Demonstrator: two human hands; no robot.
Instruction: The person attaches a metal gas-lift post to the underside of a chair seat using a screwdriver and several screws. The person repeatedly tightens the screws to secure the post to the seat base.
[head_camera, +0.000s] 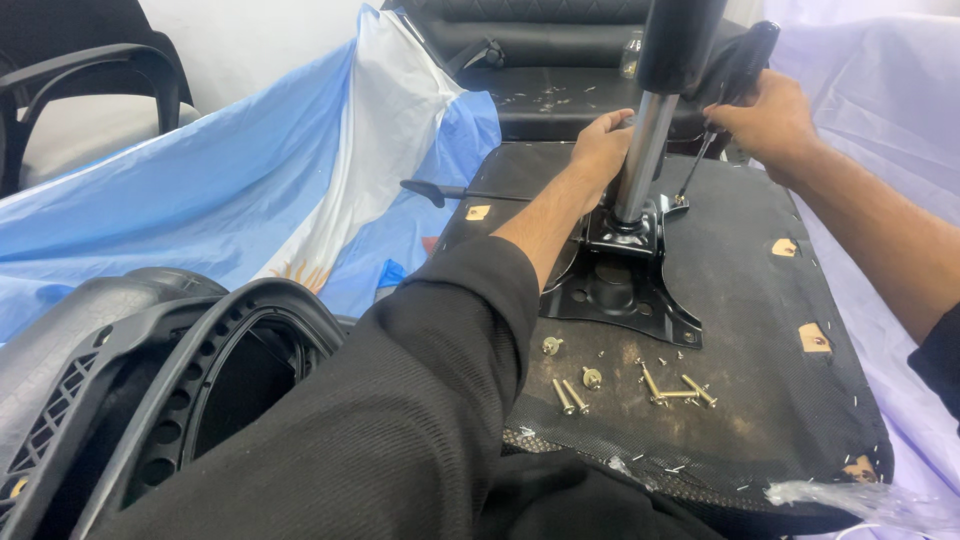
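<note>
Blue-and-white cloth (250, 180) underlies the seat base (740, 330); left hand (600, 150) grips the metal column (640, 160), right hand (770, 120) clutches a screwdriver (730, 90).

I saw no pkgs, labels, signs or screens anywhere in view; nothing of that kind sat on the seat underside or near it, so nothing to report here.

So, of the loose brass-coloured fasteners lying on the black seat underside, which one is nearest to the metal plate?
The small round fastener at the far left of the group, just below the metal plate's left corner. The long bolts lie lower, toward the seat's near edge.
</note>
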